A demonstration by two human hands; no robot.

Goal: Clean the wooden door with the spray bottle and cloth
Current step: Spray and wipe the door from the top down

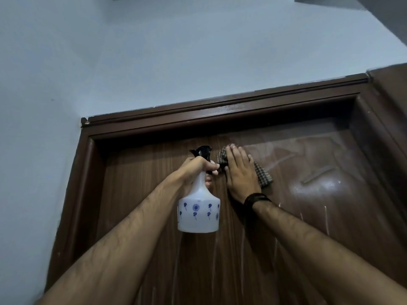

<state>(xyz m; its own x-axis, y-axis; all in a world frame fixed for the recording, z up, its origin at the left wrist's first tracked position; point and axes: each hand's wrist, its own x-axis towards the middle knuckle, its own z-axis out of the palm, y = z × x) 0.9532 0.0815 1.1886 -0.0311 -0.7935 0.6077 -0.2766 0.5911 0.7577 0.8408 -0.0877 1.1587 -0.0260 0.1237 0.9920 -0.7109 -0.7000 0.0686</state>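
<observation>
1. Our right hand (239,172) lies flat against the dark brown wooden door (154,194), fingers straight and together, pressing a small brown-and-cream checked cloth (264,176) onto the panel high up, just below the top of the frame. Nothing is gripped; the palm alone pins the fabric, whose corners show past the fingertips and by the wrist.

2. A black band (256,198) circles that wrist.

3. Our left hand (199,167) is clenched round the neck of a translucent white plastic spray bottle with blue balloon prints and a black trigger head (198,213). The bottle hangs upright just left of the cloth, close to the door; we cannot tell whether it touches the wood or whether a finger rests on the trigger.

4. We judge the cloth soft and limp: it should bunch if dragged by an edge, so a spread palm over its middle seems the surest hold.

5. The bottle looks light, its body smooth and likely slippery when wet; the narrow neck under the trigger head seems the natural grip. How full it is we cannot make out.

6. The door is rigid and should take firm pressure. Pale smears and thin drips mark the panel to the right of and below the cloth, while the wood to the left shows clean grain.

7. A dark brown door frame (220,113) caps the panel, set in a pale blue painted wall (154,51).
</observation>
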